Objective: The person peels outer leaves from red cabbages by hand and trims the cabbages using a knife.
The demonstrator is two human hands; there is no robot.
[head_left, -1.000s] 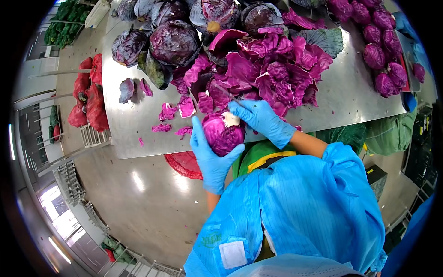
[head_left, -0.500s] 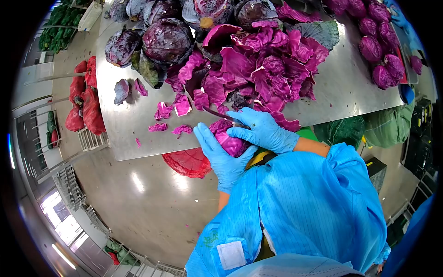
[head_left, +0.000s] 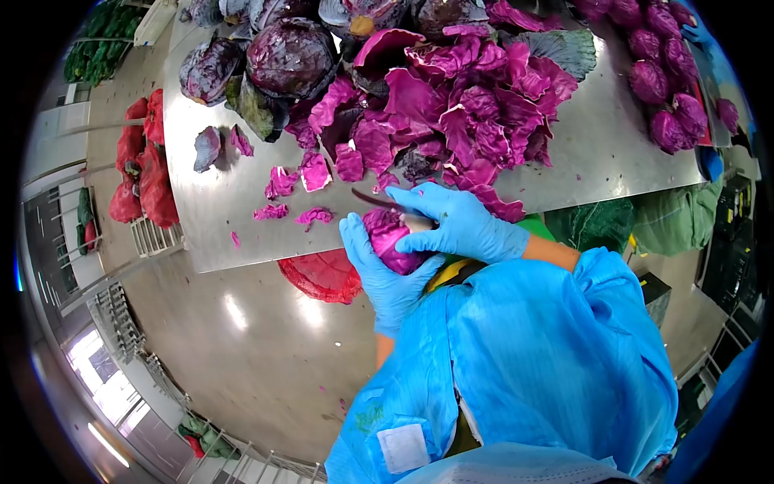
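A peeled red cabbage [head_left: 389, 240] rests in my left hand [head_left: 377, 282], whose blue-gloved fingers curl round its left side and underside. My right hand [head_left: 468, 228], gloved too, grips a small knife [head_left: 374, 200] with a dark curved blade pointing left over the top of the cabbage. The right fingertips lie close against the cabbage's right side; the knife handle is mostly hidden in that hand. Just beyond both hands, a heap of torn purple cabbage leaves [head_left: 476, 113] covers the middle of the metal table [head_left: 222, 230].
Untrimmed dark cabbages [head_left: 292, 64] are piled at the table's far left. Trimmed cabbages [head_left: 666, 73] stand at the far right, near another person's blue-gloved hand [head_left: 697, 32]. A red mesh sack [head_left: 322, 276] sits under the near edge; red sacks [head_left: 145, 173] stand left.
The right hand and knife have tilted slightly, with the blade now lying over the cabbage top. My left hand still holds the cabbage. The view has shifted a little.
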